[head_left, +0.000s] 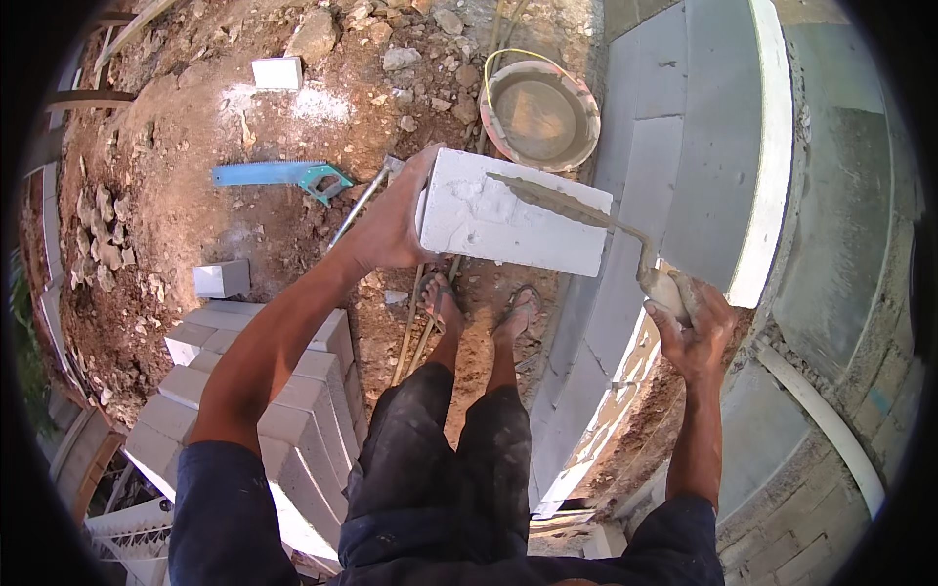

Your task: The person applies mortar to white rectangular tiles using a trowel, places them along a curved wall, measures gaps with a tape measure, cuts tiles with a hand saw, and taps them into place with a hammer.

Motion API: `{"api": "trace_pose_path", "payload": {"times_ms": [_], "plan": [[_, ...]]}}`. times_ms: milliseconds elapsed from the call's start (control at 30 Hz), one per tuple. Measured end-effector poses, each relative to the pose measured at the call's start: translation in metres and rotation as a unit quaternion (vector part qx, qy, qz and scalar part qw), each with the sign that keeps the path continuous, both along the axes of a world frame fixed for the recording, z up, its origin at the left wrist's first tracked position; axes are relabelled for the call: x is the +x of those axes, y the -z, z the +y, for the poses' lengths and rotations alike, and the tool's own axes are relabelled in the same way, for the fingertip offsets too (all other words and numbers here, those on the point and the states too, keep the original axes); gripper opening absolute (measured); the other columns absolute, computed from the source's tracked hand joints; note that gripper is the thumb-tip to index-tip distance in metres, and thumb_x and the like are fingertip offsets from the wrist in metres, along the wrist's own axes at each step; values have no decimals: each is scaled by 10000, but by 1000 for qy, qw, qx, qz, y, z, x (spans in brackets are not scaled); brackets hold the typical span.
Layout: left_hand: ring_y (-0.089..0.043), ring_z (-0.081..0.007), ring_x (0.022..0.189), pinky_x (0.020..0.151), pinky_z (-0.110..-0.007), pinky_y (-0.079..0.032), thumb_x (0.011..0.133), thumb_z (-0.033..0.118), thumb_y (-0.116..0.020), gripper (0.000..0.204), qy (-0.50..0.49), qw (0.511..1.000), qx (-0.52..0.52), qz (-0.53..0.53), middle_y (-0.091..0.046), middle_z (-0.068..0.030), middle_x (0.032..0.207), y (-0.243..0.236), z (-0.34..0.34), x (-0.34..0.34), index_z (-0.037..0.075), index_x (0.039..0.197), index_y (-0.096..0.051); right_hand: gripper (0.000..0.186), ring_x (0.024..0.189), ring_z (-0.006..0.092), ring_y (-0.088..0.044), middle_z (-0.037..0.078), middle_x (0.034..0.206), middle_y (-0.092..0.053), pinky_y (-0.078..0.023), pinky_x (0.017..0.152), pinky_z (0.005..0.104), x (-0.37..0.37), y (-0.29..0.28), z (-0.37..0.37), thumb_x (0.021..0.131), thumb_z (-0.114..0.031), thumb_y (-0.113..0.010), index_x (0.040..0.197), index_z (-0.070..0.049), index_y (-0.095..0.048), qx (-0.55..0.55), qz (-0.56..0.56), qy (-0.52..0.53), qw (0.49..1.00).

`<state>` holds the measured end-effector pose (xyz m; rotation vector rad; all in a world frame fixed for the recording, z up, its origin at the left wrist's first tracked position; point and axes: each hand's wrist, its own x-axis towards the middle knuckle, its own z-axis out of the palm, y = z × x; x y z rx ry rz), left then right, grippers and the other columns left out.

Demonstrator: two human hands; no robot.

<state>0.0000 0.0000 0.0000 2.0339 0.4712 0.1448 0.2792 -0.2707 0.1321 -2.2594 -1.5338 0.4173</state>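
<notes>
White block (479,227) in broadly grasping left hand (391,220), trowel (572,206) in tightly curled right hand (699,332).

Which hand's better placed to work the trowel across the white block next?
Right, most likely. The right hand already grips the trowel by its handle, with the blade over the face of the white block. The left hand is busy holding the block's left end.

Bright daylight, strong fisheye curvature, black corners
</notes>
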Motion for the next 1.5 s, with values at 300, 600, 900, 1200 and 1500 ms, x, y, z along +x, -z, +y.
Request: {"api": "trace_pose_path", "payload": {"times_ms": [300, 600, 900, 1200, 1500], "plan": [[-339, -385, 1355, 1146, -428, -252, 566, 244, -860, 1122, 0, 999, 29, -32, -354, -243, 1426, -5, -5, -4, -2, 1455, -223, 415, 757, 299, -659, 148, 889, -674, -530, 616, 360, -36, 13, -7, 675, -176, -823, 1021, -8, -667, 63, -43, -24, 997], [-383, -395, 1308, 1118, -432, -303, 562, 272, -867, 1101, 16, 998, 56, -5, -382, -250, 1383, -15, 0, 3, 1, 1428, -244, 416, 862, 339, -529, 186, 997, -505, -442, 717, 423, -226, 105, -25, 801, -50, -704, 1198, -7, -591, 106, 58, 206, 971], [-351, -360, 1341, 1137, -415, -252, 556, 277, -880, 1208, -6, 998, 15, 62, -340, -246, 1434, -14, 6, 0, -47, 1467, -155, 502, 869, 288, -575, 194, 1007, -537, -488, 728, 384, -277, 44, -77, 794, -79, -669, 1258, 33, -514, 97, 326, 264, 903], [-384, -368, 1320, 1138, -409, -277, 531, 264, -895, 1175, 10, 999, 30, 39, -375, -238, 1406, -2, 22, -4, -24, 1448, -220, 400, 605, 124, -557, 66, 752, -574, -454, 539, 272, -198, 22, -67, 1009, -325, -481, 1229, 7, -517, -16, 633, 361, 684], [-348, -275, 1359, 1131, -389, -268, 527, 165, -886, 1252, 2, 998, 0, 66, -366, -168, 1459, -7, 41, -4, 0, 1501, -117, 383, 842, 250, -636, 128, 893, -647, -490, 765, 361, -115, 122, -84, 971, -316, -550, 1173, 8, -577, -18, 350, 377, 857]]}}
